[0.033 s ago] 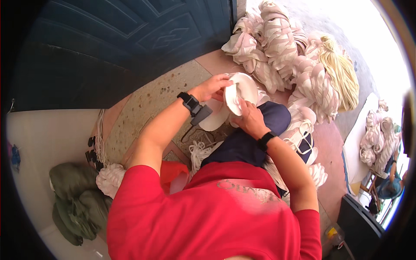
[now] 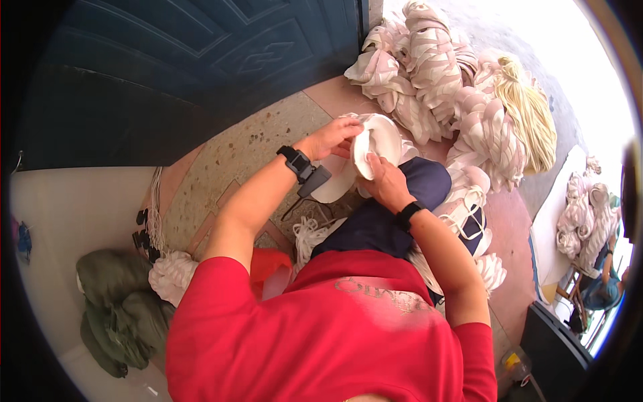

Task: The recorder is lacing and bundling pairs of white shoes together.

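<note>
My left hand and my right hand both grip a white, rounded, cup-shaped piece above my knee in dark blue trousers. The left hand's fingers pinch its upper edge and the right hand holds its lower edge from below. A second flat white piece lies just under my left wrist. That wrist carries a black strapped device, and there is a black band on my right wrist.
Bundled pale pink and white pieces and a yellow bundle are heaped ahead on the right. A blue door stands ahead. Green cloth, a white bundle and a red object lie to my left. Another person sits far right.
</note>
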Tool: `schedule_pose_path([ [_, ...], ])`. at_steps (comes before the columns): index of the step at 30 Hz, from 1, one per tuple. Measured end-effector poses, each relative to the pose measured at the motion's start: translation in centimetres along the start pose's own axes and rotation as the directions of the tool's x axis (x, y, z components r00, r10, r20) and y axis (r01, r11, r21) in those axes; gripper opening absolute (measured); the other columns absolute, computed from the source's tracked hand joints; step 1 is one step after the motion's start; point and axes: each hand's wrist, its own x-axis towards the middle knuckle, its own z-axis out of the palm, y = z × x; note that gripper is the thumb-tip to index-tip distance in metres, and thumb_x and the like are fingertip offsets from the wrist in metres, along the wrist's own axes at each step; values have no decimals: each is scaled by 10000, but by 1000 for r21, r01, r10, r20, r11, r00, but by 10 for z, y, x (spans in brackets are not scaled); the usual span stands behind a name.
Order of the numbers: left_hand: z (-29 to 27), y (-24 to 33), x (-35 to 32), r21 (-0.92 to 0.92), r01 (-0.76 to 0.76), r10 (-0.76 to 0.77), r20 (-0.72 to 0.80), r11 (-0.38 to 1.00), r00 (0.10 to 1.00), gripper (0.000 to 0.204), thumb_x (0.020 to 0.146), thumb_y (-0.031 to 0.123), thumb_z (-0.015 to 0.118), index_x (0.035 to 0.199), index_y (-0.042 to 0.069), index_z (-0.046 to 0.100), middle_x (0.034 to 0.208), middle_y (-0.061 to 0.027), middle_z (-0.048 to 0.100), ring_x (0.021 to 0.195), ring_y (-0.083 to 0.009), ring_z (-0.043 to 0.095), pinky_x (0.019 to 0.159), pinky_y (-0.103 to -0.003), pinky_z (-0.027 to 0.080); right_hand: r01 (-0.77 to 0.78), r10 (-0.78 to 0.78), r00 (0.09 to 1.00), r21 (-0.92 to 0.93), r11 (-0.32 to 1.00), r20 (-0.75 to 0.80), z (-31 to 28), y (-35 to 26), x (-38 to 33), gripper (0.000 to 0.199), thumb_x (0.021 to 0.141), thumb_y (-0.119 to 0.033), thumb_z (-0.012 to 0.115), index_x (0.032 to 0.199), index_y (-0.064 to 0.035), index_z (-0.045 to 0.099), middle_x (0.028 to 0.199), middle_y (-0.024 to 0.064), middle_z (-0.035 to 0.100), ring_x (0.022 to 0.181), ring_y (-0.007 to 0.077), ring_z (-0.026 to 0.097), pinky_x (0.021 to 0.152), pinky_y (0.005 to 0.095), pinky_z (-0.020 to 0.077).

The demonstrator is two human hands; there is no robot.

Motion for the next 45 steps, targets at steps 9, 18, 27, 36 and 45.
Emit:
schedule_pose_path([
  [9,-64,-202,-49,204,375,-187,-602,904,777,822,706,311,686,1314,48,199,1267,-174,345,1149,-277,371,891,-468,355,-251,294,953,364,897,-69,2,41,9,259,827,-201,467,1017,-33,517,847,231,578,831,400,541,687,429,426],
  [18,-62,-207,-7,-465,110,-320,-403,879,857,525,840,329,524,1242,97,278,1282,-111,312,1115,-275,399,764,-515,448,-303,288,952,434,848,101,-6,32,10,238,830,-169,478,1004,-13,527,844,212,588,841,364,555,686,386,432],
  [27,-89,72,-54,209,-171,203,-141,963,969,193,863,185,474,972,34,525,829,-83,615,644,-144,609,492,-208,459,-345,351,872,937,-52,340,-73,-13,18,337,874,-254,459,1032,43,457,850,113,588,749,202,599,638,301,483],
  [36,-46,-55,5,426,3,186,-402,905,896,285,839,281,506,1032,72,508,833,-8,560,666,-102,527,529,-237,416,-296,556,819,934,202,140,-117,25,-59,457,863,-262,489,1214,6,372,1005,108,543,880,172,543,720,275,451],
  [45,-5,-75,-2,73,-283,285,-446,956,849,557,865,278,479,1308,56,225,1169,-93,453,966,-171,494,737,-299,436,-332,860,503,898,289,-90,-128,109,-214,272,847,-180,499,1040,7,536,808,48,594,665,92,537,584,209,429],
])
